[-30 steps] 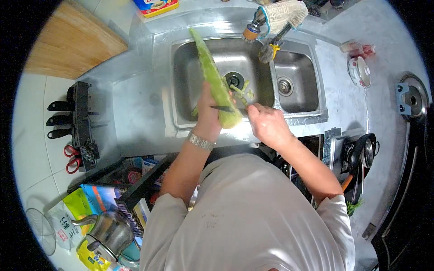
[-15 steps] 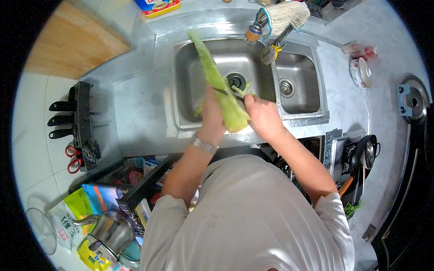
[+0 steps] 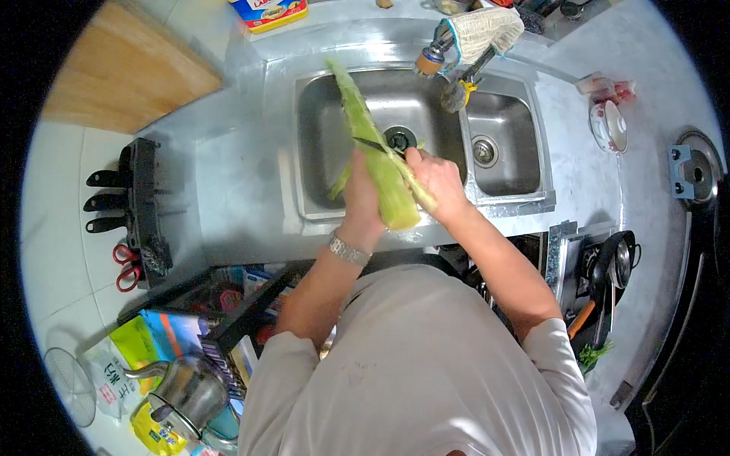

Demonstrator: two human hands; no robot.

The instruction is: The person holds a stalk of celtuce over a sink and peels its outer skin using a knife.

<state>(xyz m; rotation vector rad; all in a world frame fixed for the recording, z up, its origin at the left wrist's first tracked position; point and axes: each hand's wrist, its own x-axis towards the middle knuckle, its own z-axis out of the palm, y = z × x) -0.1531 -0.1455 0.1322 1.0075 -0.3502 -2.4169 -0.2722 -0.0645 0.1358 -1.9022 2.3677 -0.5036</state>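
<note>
Over the larger sink basin [image 3: 319,114], a long, pale-green stem vegetable [image 3: 391,199] slants from the far rim toward the counter's front edge, its thick end nearest the body. The left hand [image 3: 363,196] is wrapped around its lower part; a metal-banded wristwatch [image 3: 350,249] sits on that wrist. The right hand [image 3: 436,179] is closed on a knife [image 3: 369,144], its handle mostly hidden, its dark blade lying across the stem. Just beside that hand, a strip of peel [image 3: 417,186] runs along the stem's right side.

Behind the sink, a blue, yellow and red package [image 3: 270,14] shows white capitals beginning "LA", the rest unclear. At lower left, near a metal kettle [image 3: 188,389], a whitish bag [image 3: 109,374] carries large, sideways black Chinese characters; a yellow pouch's [image 3: 154,433] print is too small to read.
</note>
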